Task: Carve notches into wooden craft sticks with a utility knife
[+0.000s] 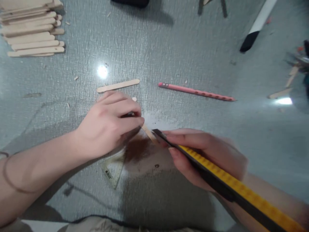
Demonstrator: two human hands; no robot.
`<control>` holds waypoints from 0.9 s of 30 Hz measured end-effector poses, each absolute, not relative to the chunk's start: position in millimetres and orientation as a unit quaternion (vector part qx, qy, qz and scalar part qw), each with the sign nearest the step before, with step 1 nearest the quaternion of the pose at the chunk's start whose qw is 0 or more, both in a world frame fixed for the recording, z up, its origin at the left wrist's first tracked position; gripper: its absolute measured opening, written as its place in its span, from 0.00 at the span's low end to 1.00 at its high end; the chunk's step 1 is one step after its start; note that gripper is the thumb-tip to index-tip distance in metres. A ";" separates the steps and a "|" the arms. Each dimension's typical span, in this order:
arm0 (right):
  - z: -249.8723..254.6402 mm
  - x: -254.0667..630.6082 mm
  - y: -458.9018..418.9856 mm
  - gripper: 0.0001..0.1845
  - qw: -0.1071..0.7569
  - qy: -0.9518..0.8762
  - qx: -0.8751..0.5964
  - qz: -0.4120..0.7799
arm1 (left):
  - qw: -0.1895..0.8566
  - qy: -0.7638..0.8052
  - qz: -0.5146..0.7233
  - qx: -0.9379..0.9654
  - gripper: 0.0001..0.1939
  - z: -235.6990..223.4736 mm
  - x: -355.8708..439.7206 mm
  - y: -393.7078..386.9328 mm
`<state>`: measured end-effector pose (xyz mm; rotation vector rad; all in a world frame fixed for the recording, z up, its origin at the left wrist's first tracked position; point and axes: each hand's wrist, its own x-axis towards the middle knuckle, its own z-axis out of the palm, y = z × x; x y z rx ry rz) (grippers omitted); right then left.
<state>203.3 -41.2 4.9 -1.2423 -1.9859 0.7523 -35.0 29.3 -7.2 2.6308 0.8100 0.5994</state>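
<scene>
My left hand is closed with thumb and fingers pinched on a wooden craft stick, which slants down to the right from the fingertips. My right hand grips a yellow and black utility knife, its dark blade lying close over the stick. Whether the blade touches the wood I cannot tell. Just above my left hand lies another craft stick, with a small rounded wood end by the knuckles. A clear set square lies partly hidden under my left wrist.
A pink pencil lies right of centre. Stacked craft sticks fill the upper left. A white and black pen-like object is at upper right. Broken stick pieces sit at the right edge, and a black object at the top.
</scene>
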 end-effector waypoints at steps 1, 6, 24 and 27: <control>5.6 201.6 -40.7 0.15 0.334 -0.762 -0.474 0.290 | 0.165 0.277 0.208 0.924 0.07 -6.8 -34.3 28.9; 6.2 196.9 -38.5 0.20 0.325 -0.771 -0.457 0.302 | 0.187 0.268 0.202 0.923 0.11 -6.9 -34.3 29.5; 8.6 194.2 -38.9 0.17 0.287 -0.802 -0.455 0.261 | 0.201 0.277 0.181 0.922 0.14 -5.9 -32.5 30.3; 11.2 194.1 -40.6 0.18 0.266 -0.806 -0.455 0.270 | 0.215 0.290 0.162 0.918 0.15 -3.5 -29.9 29.4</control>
